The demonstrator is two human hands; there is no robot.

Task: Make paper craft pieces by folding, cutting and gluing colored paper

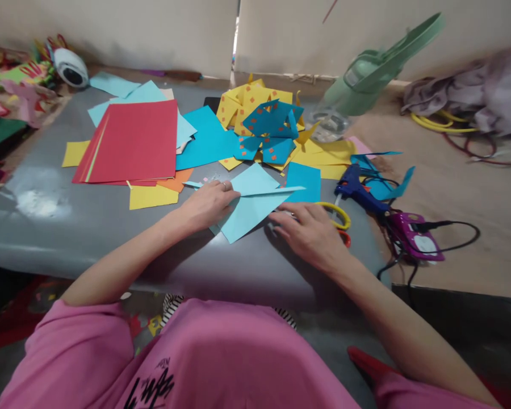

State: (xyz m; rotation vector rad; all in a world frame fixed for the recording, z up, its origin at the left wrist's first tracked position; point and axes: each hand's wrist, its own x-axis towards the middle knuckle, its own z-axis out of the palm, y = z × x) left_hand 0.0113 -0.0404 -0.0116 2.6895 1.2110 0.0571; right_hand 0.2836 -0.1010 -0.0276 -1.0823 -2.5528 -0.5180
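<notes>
Pale blue paper (251,213), with a narrow raised folded strip across it, lies on the grey table. My left hand (210,203) is on its left side, fingers together and pressed on the strip's left part. Just right of the paper, my right hand (309,227) rests low over the scissors (340,216), with yellow and orange handles; its fingers are curved round their blade end, which is mostly hidden. Beyond the pale paper stand blue folded shapes with orange squares (272,128) and yellow folded shapes (255,102).
A stack of red sheets (140,142) lies at the left, beside yellow scraps (153,196). At the right are a blue glue gun (360,190), a purple power strip (417,238) with black cables, and a green-topped bottle (357,85). A white round device (70,68) stands back left.
</notes>
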